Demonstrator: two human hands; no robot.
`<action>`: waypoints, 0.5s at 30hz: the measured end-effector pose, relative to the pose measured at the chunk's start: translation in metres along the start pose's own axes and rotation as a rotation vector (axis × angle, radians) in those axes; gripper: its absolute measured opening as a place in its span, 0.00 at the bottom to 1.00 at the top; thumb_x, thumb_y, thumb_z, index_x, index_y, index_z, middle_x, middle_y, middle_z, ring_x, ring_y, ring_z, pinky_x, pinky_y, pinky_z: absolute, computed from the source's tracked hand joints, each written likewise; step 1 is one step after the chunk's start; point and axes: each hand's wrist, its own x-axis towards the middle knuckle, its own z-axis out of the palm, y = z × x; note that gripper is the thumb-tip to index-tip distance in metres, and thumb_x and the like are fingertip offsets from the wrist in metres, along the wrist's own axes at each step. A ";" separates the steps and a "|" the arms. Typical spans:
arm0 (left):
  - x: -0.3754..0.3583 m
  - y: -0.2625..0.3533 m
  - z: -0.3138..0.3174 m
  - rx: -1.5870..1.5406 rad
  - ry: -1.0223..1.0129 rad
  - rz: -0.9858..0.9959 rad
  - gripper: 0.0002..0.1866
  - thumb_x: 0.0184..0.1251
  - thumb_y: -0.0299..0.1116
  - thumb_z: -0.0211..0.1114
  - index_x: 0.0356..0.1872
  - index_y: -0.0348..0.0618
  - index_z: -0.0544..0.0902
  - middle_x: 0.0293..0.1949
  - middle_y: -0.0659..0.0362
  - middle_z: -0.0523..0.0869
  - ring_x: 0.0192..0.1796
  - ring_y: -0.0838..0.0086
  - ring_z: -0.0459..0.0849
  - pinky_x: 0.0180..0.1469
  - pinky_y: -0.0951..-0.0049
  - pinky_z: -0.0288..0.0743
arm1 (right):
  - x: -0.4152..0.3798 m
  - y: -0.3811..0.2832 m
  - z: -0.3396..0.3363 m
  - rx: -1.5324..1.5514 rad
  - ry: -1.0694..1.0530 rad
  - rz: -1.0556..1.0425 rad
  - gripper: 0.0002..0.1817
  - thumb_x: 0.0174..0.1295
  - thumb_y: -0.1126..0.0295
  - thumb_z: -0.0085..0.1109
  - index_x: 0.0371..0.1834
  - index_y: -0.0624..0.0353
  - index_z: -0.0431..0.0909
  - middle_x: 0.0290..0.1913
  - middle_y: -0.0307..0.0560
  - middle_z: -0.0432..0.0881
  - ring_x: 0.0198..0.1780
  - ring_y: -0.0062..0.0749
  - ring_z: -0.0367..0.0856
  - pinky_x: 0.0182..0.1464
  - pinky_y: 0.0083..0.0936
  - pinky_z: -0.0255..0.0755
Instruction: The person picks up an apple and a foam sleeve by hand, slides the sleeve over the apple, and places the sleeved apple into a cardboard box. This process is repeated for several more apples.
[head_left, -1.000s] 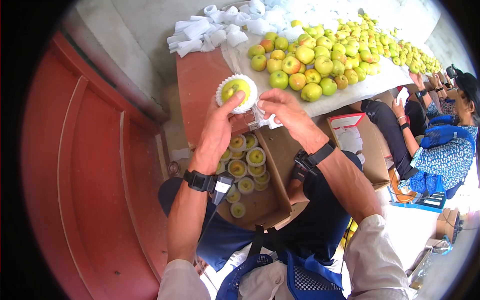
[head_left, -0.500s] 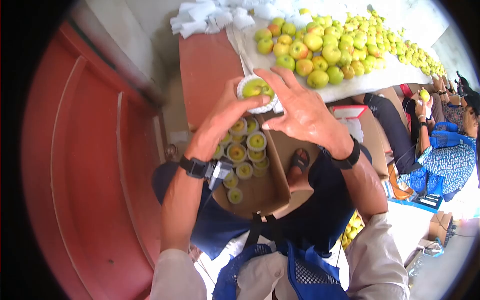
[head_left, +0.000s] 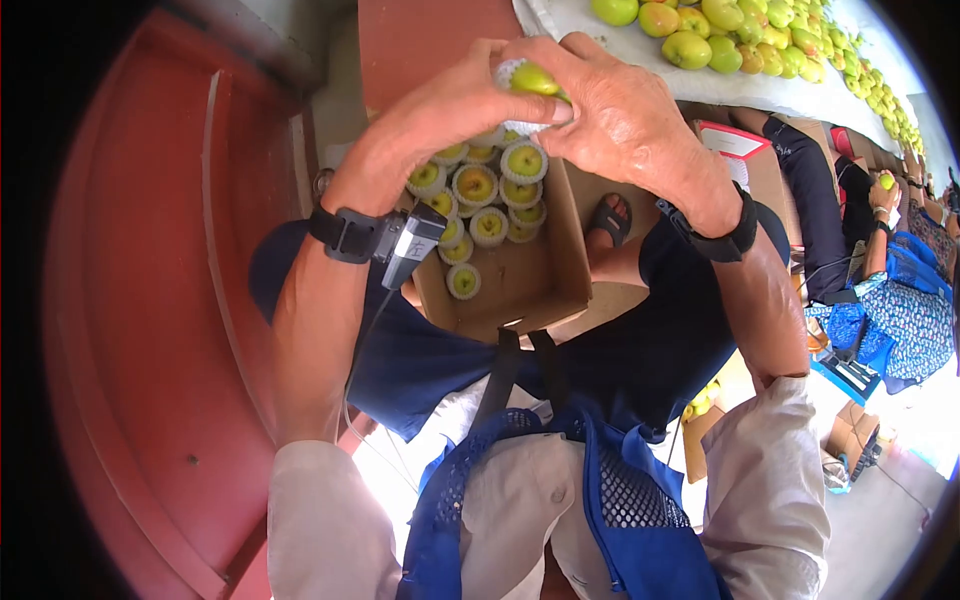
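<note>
A green apple [head_left: 534, 78] in a white foam net [head_left: 512, 72] is held between my two hands, above the far end of a cardboard box [head_left: 520, 290]. My left hand [head_left: 470, 95] grips it from the left, with the thumb across its lower side. My right hand [head_left: 620, 120] curls round it from the right, fingers over the top and thumb beneath. Inside the box, netted apples [head_left: 475, 185] stand in rows at the far and left parts; bare cardboard shows at the near right.
Many loose apples [head_left: 690, 50] lie on a white cloth [head_left: 665, 82] over the red table [head_left: 430, 40]. A red panel [head_left: 140, 300] rises at the left. At the right, a co-worker in a blue patterned top [head_left: 905, 320] holds an apple [head_left: 887, 181].
The view has tilted down, so the box shows more fully. My right hand has closed round the netted apple, where its fingers were spread beside it before.
</note>
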 end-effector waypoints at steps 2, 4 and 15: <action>-0.004 0.000 -0.006 0.035 0.007 -0.007 0.47 0.58 0.50 0.81 0.70 0.29 0.69 0.61 0.46 0.81 0.65 0.62 0.80 0.68 0.65 0.71 | -0.001 -0.004 0.004 0.051 -0.005 0.025 0.36 0.53 0.72 0.70 0.67 0.37 0.71 0.51 0.49 0.79 0.46 0.52 0.85 0.46 0.41 0.82; -0.013 -0.002 -0.012 0.126 -0.030 -0.044 0.51 0.60 0.53 0.80 0.74 0.28 0.65 0.64 0.41 0.79 0.68 0.59 0.78 0.70 0.64 0.70 | -0.002 -0.005 0.011 0.166 -0.018 0.079 0.31 0.53 0.68 0.70 0.63 0.44 0.74 0.52 0.49 0.81 0.50 0.55 0.85 0.49 0.45 0.82; -0.020 -0.009 -0.045 0.181 0.396 -0.105 0.44 0.71 0.52 0.71 0.74 0.24 0.65 0.67 0.33 0.76 0.71 0.53 0.76 0.70 0.61 0.72 | -0.030 -0.024 0.123 0.395 -0.607 0.322 0.41 0.50 0.60 0.75 0.70 0.52 0.69 0.58 0.58 0.83 0.60 0.53 0.82 0.61 0.39 0.76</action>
